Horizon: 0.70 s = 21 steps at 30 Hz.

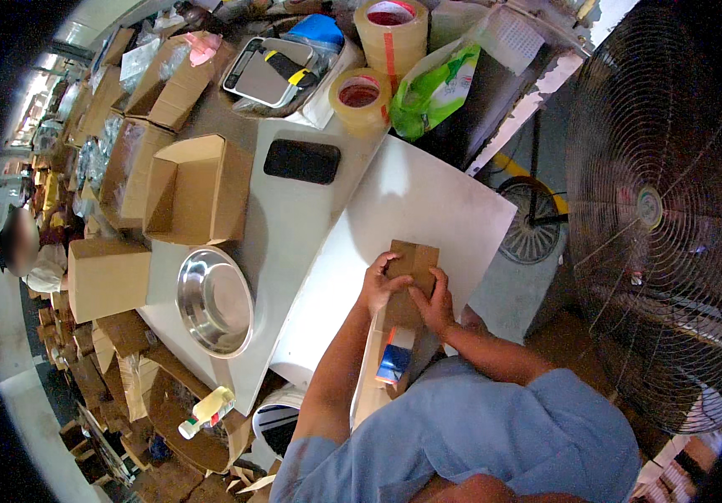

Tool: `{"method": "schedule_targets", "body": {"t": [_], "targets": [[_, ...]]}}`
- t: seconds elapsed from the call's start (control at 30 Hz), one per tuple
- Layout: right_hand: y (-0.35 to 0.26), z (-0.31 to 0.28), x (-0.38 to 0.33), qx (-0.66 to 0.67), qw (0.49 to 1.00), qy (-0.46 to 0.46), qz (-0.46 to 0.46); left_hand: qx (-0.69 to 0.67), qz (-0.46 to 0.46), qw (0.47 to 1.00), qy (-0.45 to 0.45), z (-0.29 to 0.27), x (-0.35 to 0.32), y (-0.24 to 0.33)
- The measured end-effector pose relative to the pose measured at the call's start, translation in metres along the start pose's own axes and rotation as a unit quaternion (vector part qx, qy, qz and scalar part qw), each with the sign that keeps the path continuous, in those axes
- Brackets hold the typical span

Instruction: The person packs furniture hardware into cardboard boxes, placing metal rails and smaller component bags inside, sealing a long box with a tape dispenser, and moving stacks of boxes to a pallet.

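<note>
Over the white board (361, 218), close to my body, both hands grip a small brown cardboard box (418, 258). My left hand (380, 283) curls its thumb and fingers round the left edge. On the right side, my right hand (434, 303) presses its thumb and fingers against the box, so it is closed on it too. Between my forearms a blue, orange and white object (395, 356) lies against a long strip of cardboard (369, 394) at my front. Its exact kind I cannot make out.
Left of the board sit a steel bowl (215, 302), an open cardboard box (197, 189) and a black phone (302, 161). Farther back are large tape rolls (390, 38), a scale (269, 71) with a yellow-black cutter (289, 69), and a green packet (434, 92). A large fan (650, 205) stands at right.
</note>
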State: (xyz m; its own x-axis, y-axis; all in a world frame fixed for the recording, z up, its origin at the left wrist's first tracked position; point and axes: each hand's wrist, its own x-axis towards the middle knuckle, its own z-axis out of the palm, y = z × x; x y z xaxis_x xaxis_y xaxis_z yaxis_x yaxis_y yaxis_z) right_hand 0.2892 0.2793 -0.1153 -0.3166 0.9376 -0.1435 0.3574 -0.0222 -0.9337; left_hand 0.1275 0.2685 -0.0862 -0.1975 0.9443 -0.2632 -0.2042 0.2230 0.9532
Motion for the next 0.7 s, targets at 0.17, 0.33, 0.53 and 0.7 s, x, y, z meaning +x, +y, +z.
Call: {"method": "schedule_targets", "body": {"t": [0.17,0.33,0.53,0.7], "targets": [[-0.012,-0.005,0.013,-0.082,0.995,-0.043,-0.049,0.013,0.017,1.000,0.003,-0.006,0.003,-0.013],[-0.011,-0.005,0.024,-0.047,0.999,-0.017,-0.017,0.102,-0.010,0.995,-0.012,-0.011,0.009,-0.004],[-0.005,-0.022,0.034,-0.282,0.953,-0.037,-0.099,0.416,0.117,0.901,-0.028,-0.018,0.014,0.009],[-0.022,-0.046,0.059,-0.242,0.925,-0.285,-0.067,0.408,0.026,0.912,-0.040,-0.009,0.006,0.013]]}}
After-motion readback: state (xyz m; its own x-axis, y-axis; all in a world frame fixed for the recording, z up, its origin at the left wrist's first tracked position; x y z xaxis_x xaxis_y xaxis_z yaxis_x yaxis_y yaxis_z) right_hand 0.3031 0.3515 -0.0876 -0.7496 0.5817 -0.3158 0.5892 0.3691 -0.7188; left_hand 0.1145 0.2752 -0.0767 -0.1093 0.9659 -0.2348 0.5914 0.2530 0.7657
